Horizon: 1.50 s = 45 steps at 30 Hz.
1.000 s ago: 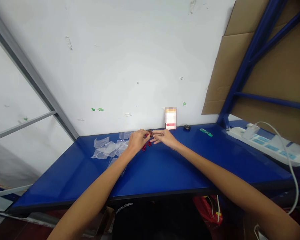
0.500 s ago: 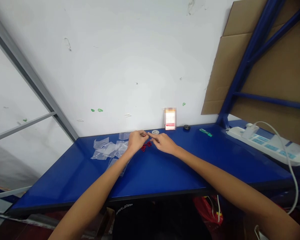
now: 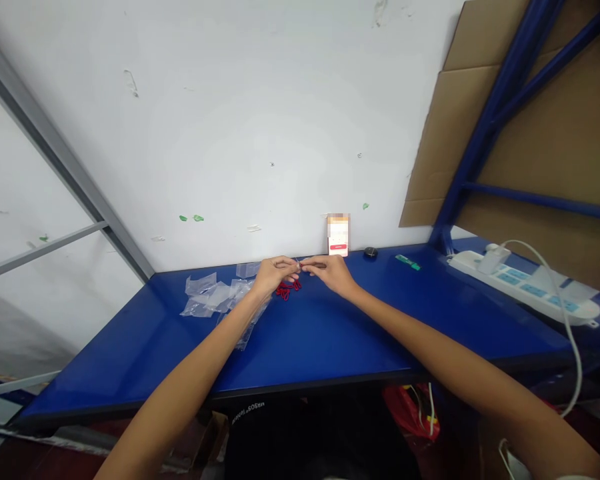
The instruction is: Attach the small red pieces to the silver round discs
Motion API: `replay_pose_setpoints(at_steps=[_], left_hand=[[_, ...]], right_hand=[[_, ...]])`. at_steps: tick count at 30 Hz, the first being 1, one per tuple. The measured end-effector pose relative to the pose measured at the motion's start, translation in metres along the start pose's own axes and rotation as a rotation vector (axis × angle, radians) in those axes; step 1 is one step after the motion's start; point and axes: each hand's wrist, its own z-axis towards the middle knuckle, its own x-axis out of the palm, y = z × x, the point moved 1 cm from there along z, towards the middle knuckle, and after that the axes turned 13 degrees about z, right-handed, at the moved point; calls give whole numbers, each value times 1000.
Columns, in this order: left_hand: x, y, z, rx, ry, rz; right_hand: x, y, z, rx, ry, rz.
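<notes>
Left hand and right hand meet above blue desk. Both grips narrow, fingertips pinching small thin item, too small to identify, maybe wire. Red cord in loose tangle on desk just below hands. Clear plastic bags heaped left of left hand, one more just beside left forearm. Upright card against wall beyond hands. Black round object, green strip farther right. White power strip at desk's right end.

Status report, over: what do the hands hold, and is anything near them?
Left hand, right hand pinching small thin item together at fingertips. Red cord on table just below. Clear plastic bags left of hands.
</notes>
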Motion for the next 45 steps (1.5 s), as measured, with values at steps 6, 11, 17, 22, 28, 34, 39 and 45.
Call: replay_pose_setpoints(at_steps=[6,11,17,22,28,34,39,45], left_hand=[[-3,2,1,44,127,-46],[-3,-4,1,110,82,154],[3,-16,-7,408,-120,651],[11,-11,-10,469,23,758],[9,-9,-8,440,62,757],[9,-9,-9,471,16,846],[4,-3,-6,503,-11,908],[3,-1,-4,492,20,942]], right_hand=[[-8,14,3,-149,82,-60],[-21,19,8,-173,141,-273],[-28,22,13,-62,222,-325],[-31,21,13,39,234,-235],[-37,9,14,145,295,-35],[-48,1,14,176,351,-130],[-65,-9,12,302,504,-136],[-91,-14,16,371,576,-145]])
